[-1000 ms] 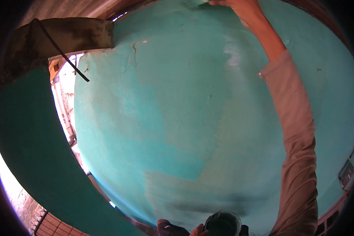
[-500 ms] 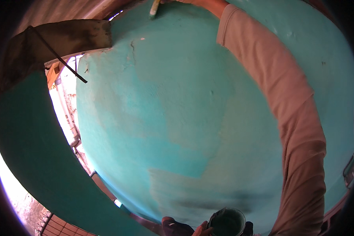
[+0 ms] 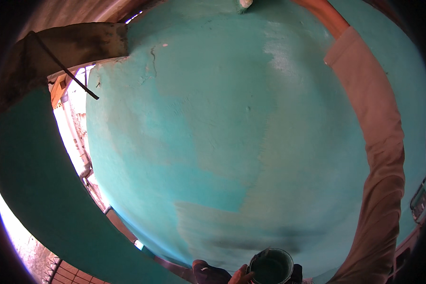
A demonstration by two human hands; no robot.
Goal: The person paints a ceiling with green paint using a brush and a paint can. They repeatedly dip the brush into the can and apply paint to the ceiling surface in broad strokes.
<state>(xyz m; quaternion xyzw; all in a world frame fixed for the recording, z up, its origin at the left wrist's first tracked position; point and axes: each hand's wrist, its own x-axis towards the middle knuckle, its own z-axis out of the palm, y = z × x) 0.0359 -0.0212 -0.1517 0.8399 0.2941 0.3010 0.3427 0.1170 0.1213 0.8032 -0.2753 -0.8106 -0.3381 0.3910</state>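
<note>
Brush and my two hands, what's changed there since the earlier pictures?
The brush went left along the top of the wall, then back right; the right sleeve swung with it. The right hand has slipped past the upper edge, so its grip can't be seen. The left hand stayed on the bucket, near the lower edge.

Right sleeve [image 3: 374, 109]: long and dusty pink on my remote feed, deepening to brown toward the elbow, where the cloth gathers in folds.
Cuff [image 3: 340, 47]: plain, loose and straight-edged.
Right forearm [image 3: 325, 18]: bare above the cuff.
Left hand [image 3: 239, 275]: ungloved, cropped by my lower edge.
Dark shape [image 3: 213, 274]: rounded, marked with white; shoe or clothing, I cannot tell.
</note>
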